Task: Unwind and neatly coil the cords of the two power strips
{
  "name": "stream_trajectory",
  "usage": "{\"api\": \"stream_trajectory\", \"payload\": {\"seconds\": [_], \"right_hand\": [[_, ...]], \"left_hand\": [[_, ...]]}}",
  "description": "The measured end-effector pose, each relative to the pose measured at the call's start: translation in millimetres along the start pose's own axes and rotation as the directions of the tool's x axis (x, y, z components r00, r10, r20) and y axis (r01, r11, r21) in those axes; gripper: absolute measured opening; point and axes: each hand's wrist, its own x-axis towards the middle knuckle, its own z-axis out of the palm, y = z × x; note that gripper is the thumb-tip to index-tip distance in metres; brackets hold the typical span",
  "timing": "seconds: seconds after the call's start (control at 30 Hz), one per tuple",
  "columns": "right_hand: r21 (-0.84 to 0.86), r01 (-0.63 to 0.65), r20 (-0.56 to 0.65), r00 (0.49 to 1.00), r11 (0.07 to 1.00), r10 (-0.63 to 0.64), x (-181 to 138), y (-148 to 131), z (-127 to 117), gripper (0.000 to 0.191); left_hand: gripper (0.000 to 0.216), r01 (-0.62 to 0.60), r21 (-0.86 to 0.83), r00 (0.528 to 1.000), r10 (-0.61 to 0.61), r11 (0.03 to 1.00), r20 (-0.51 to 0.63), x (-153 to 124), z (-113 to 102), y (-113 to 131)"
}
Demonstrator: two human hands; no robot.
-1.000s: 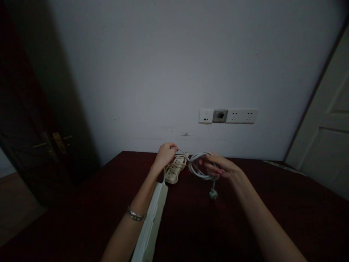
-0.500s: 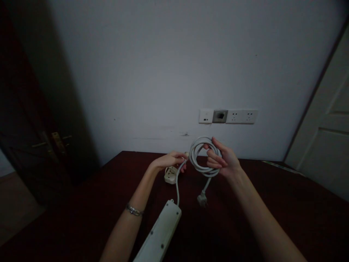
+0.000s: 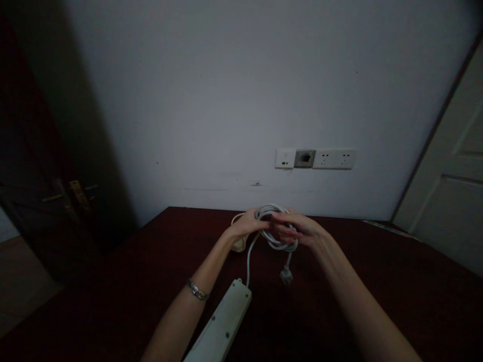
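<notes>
A coiled white power cord (image 3: 278, 246) is held up above the table between both hands. My left hand (image 3: 249, 222) grips the coil's left side, its thumb reaching into the loop. My right hand (image 3: 304, 227) is closed around the right side, fingers passing through the ring. Below the coil dangles the plug (image 3: 286, 276). From the coil a length of cord runs down to a white power strip (image 3: 222, 322), which lies with its screwed underside up near my left forearm. Behind my left hand a second cream socket block (image 3: 239, 245) is partly hidden.
The dark red table (image 3: 151, 281) reaches back to a pale wall. Wall sockets (image 3: 335, 159) and a grey outlet plate (image 3: 304, 159) sit above its rear edge. A dark door (image 3: 37, 191) stands at left, a white door (image 3: 453, 191) at right.
My left hand has moved right from the loose cord onto the coil. My right hand has lowered the coil slightly, and the hands are now close together. The plug swung a little right.
</notes>
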Motion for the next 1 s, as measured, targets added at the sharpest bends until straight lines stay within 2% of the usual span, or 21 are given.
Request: {"api": "stream_trajectory", "payload": {"seconds": [0.07,0.13,0.2,0.3,0.43,0.5,0.6,0.73,0.83,0.93,1.0], "right_hand": [[-0.023,-0.006,-0.01,1.0,1.0,0.006,-0.1,1.7,-3.5,0.044],[-0.023,-0.018,-0.054,0.998,1.0,0.017,-0.5,1.1,-7.8,0.046],[-0.027,-0.039,-0.138,0.99,0.999,0.035,-1.6,-1.5,-12.1,0.042],[-0.06,-0.061,-0.292,0.955,0.996,0.041,-3.4,-6.0,-16.2,0.033],[-0.126,-0.033,-0.418,0.908,0.991,-0.023,-0.8,-6.5,-14.6,0.025],[-0.159,-0.007,-0.459,0.886,0.987,-0.067,3.7,-3.4,-12.0,0.028],[-0.129,0.088,-0.488,0.861,0.988,-0.14,12.5,3.0,-8.1,0.029],[0.012,0.235,-0.452,0.868,0.972,-0.205,20.7,7.7,-1.8,0.03],[0.129,0.276,-0.451,0.872,0.952,-0.192,22.1,6.7,4.0,0.034],[0.124,0.261,-0.455,0.872,0.958,-0.178,21.0,5.2,7.2,0.036],[0.062,0.227,-0.457,0.872,0.972,-0.174,20.0,4.7,8.1,0.037]], "left_hand": [[0.022,0.005,-0.086,1.0,-0.008,0.996,-0.029,4.0,2.8,-8.4],[0.024,0.04,-0.141,0.999,-0.042,0.989,-0.01,5.1,2.8,-10.8],[0.026,0.071,-0.178,0.997,-0.072,0.981,0.003,4.3,0.0,-8.1],[0.028,0.071,-0.251,0.996,-0.083,0.965,-0.04,2.2,-5.8,0.6],[0.026,0.044,-0.443,0.991,-0.094,0.896,-0.093,-0.8,-8.3,14.9],[0.02,0.0,-0.545,0.99,-0.078,0.839,-0.12,-2.9,-7.7,21.4],[0.018,-0.032,-0.583,0.991,-0.05,0.812,-0.123,-5.9,-8.6,27.3],[0.021,0.012,-0.44,0.991,-0.07,0.898,-0.116,-6.2,-15.2,25.8],[0.032,0.004,-0.23,0.972,-0.058,0.973,-0.226,-3.7,-21.7,22.2],[0.059,-0.027,0.124,0.913,0.075,0.992,-0.401,-4.0,-23.1,24.3],[0.074,-0.012,0.43,0.853,0.234,0.903,-0.467,-8.6,-17.7,30.8]]}}
